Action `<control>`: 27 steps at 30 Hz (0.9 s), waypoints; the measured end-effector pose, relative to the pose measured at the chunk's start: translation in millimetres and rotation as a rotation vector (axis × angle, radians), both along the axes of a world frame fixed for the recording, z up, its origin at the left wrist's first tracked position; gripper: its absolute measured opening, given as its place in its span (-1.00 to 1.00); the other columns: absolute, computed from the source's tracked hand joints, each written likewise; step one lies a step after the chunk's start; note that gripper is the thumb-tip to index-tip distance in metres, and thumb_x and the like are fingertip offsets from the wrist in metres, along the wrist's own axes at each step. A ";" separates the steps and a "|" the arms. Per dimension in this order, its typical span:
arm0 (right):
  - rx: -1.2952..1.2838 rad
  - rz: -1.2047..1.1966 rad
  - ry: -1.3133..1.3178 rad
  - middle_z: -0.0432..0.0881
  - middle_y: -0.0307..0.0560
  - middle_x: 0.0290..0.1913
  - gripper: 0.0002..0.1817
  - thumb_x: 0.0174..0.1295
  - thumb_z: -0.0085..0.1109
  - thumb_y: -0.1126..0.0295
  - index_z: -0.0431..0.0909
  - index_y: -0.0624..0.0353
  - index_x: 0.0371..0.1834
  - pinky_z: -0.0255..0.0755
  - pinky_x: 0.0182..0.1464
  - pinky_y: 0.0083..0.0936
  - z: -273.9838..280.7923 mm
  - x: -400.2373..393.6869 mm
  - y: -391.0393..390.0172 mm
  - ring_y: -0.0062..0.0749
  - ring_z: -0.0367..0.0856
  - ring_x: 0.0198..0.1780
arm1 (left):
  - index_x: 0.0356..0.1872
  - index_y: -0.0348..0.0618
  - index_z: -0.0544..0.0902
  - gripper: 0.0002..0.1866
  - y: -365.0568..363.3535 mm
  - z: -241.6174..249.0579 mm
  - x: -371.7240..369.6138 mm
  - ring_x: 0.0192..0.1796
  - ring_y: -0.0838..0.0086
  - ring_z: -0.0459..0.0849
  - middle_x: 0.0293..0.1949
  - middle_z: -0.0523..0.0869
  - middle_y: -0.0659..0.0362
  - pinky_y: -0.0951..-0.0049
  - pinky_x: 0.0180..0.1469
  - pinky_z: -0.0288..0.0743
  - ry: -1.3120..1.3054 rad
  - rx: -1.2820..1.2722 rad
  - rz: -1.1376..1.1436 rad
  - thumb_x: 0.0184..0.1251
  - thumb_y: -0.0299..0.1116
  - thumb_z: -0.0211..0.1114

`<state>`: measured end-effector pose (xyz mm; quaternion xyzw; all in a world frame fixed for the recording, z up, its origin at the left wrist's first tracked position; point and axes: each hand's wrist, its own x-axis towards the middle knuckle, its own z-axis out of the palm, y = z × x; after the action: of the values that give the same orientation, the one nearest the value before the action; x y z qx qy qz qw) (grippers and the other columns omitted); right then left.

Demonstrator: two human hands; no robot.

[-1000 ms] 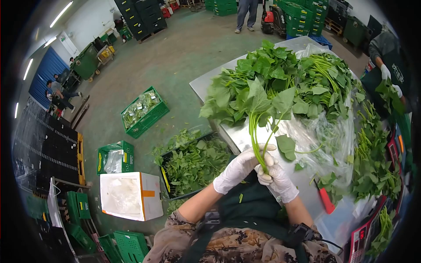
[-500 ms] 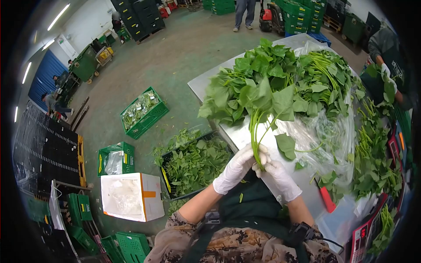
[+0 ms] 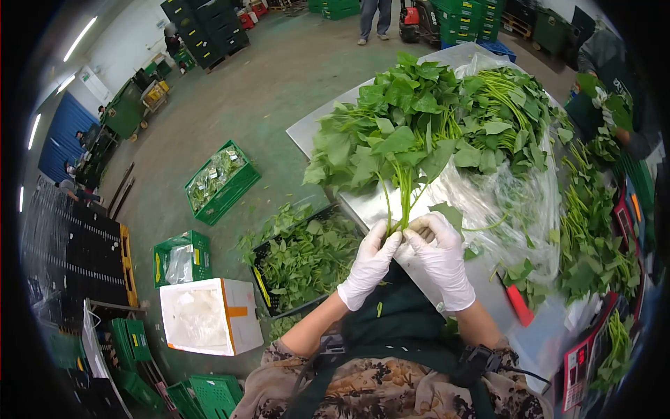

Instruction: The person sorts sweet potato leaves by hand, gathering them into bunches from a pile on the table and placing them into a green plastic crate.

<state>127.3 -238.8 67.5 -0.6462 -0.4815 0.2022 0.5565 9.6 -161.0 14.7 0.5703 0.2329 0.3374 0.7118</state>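
A small bunch of leafy green stems [image 3: 405, 190] stands upright between my two white-gloved hands at the near edge of the metal table [image 3: 313, 133]. My left hand [image 3: 371, 264] pinches the lower stem ends from the left. From the right, the thumb and fingers of my right hand [image 3: 441, 258] close on the same ends. Beyond the bunch lies a large pile of leafy greens [image 3: 412, 98], with clear plastic film [image 3: 520, 202] beside it. A red-handled tool [image 3: 518, 305] lies right of my right hand.
A dark crate of loose greens [image 3: 307, 258] stands on the floor left of the table. Left of it are a white foam box [image 3: 202, 316] and green crates [image 3: 222, 181]. A co-worker [image 3: 607, 84] handles greens at the right. A red scale [image 3: 578, 359] sits at lower right.
Both hands have moved slightly lower and apart, now pinching the stem ends with thumbs and fingertips. The bunch sits lower, and the whole view has shifted slightly.
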 end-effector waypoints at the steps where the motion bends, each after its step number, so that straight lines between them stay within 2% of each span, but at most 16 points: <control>1: -0.019 -0.011 0.048 0.49 -0.20 -0.40 -0.85 0.04 0.30 0.52 0.53 0.24 -0.34 0.33 -0.33 -0.64 -1.9 -0.9 1.0 -0.61 0.44 -0.40 | -0.18 -0.25 0.48 -0.83 0.7 -2.7 -0.6 -0.22 0.61 0.40 -0.30 0.49 0.26 0.57 -0.12 0.33 0.019 0.023 0.003 0.38 -0.35 0.10; 10: 0.010 0.004 0.161 0.47 -0.28 -0.41 -0.88 0.09 0.24 0.57 0.51 0.27 -0.33 0.34 -0.32 -0.68 -6.7 -1.8 4.0 -0.67 0.41 -0.39 | -0.12 -0.29 0.49 -0.81 0.2 -0.8 -1.5 -0.22 0.59 0.43 -0.29 0.51 0.24 0.56 -0.10 0.36 0.042 0.177 0.000 0.36 -0.39 0.10; 13: 0.072 0.000 0.180 0.52 -0.25 -0.36 -0.90 0.12 0.22 0.58 0.50 0.28 -0.32 0.39 -0.24 -0.68 -11.7 -5.2 2.3 -0.65 0.47 -0.33 | -0.11 -0.22 0.49 -0.83 -2.6 11.4 -3.3 -0.21 0.60 0.49 -0.28 0.54 0.25 0.56 -0.07 0.38 -0.061 -0.100 -0.024 0.38 -0.37 0.10; 16: 0.188 0.024 0.260 0.59 -0.18 -0.33 -0.92 0.16 0.17 0.58 0.49 0.28 -0.29 0.44 -0.15 -0.64 -18.0 -16.8 1.4 -0.58 0.55 -0.28 | -0.13 -0.15 0.48 -0.84 3.0 8.1 -5.5 -0.22 0.58 0.55 -0.29 0.56 0.25 0.54 -0.06 0.42 -0.158 -0.256 0.058 0.39 -0.32 0.12; 19: 0.317 0.125 0.139 0.64 -0.10 -0.29 -0.92 0.19 0.13 0.58 0.47 0.28 -0.26 0.46 -0.11 -0.60 -27.0 -22.0 0.1 -0.50 0.60 -0.25 | -0.16 -0.11 0.46 -0.84 16.1 9.0 -10.6 -0.26 0.55 0.57 -0.34 0.55 0.27 0.52 -0.09 0.44 -0.356 -0.400 0.106 0.39 -0.28 0.12; 20: 0.430 0.181 0.335 0.65 -0.09 -0.33 -0.91 0.20 0.11 0.60 0.46 0.26 -0.24 0.47 -0.10 -0.58 -25.6 -27.7 0.2 -0.46 0.62 -0.27 | -0.22 -0.11 0.46 -0.84 26.4 11.1 -17.4 -0.25 0.53 0.57 -0.38 0.54 0.29 0.40 -0.04 0.47 -0.388 -0.434 0.180 0.40 -0.25 0.11; 22: 0.401 0.165 0.281 0.64 -0.10 -0.33 -0.92 0.20 0.12 0.60 0.47 0.26 -0.27 0.47 -0.12 -0.58 -16.3 -27.3 3.4 -0.48 0.62 -0.26 | -0.19 -0.10 0.49 -0.84 49.9 16.9 -37.6 -0.29 0.54 0.57 -0.41 0.55 0.30 0.39 -0.03 0.47 -0.516 -0.494 0.321 0.40 -0.26 0.11; 23: 0.389 0.153 0.249 0.64 -0.11 -0.33 -0.93 0.19 0.12 0.60 0.47 0.27 -0.28 0.47 -0.13 -0.58 -11.2 -24.9 6.8 -0.49 0.62 -0.26 | -0.19 -0.11 0.50 -0.84 58.8 22.0 -52.2 -0.30 0.55 0.56 -0.40 0.55 0.30 0.40 -0.03 0.47 -0.498 -0.445 0.422 0.39 -0.26 0.12; 24: 0.189 0.169 0.189 0.63 -0.13 -0.35 -0.92 0.18 0.15 0.57 0.48 0.27 -0.29 0.46 -0.16 -0.60 -7.7 -25.4 12.2 -0.55 0.60 -0.29 | -0.25 -0.04 0.52 -0.87 68.2 25.4 -66.9 -0.26 0.54 0.57 -0.40 0.58 0.31 0.43 -0.02 0.46 -0.549 -0.368 0.461 0.36 -0.24 0.15; 25: -0.076 0.285 0.080 0.62 -0.18 -0.36 -0.91 0.20 0.15 0.50 0.51 0.23 -0.26 0.45 -0.21 -0.63 -6.1 -25.6 19.5 -0.58 0.57 -0.32 | -0.22 -0.04 0.51 -0.87 75.5 29.8 -80.9 -0.25 0.54 0.56 -0.37 0.57 0.30 0.40 -0.01 0.47 -0.546 -0.211 0.546 0.38 -0.25 0.13; 27: -0.169 0.451 -0.245 0.61 -0.18 -0.34 -0.81 0.12 0.24 0.43 0.55 0.22 -0.20 0.44 -0.20 -0.62 -29.0 -23.8 37.9 -0.55 0.55 -0.33 | -0.15 -0.06 0.45 -0.84 81.4 45.8 -100.9 -0.20 0.51 0.54 -0.33 0.54 0.27 0.41 -0.03 0.47 -0.549 -0.043 0.694 0.42 -0.23 0.07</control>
<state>103.5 -200.9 38.5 -0.5862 -0.6586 0.2809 0.3791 -91.2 -79.6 60.4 0.3328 0.2199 0.6903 0.6036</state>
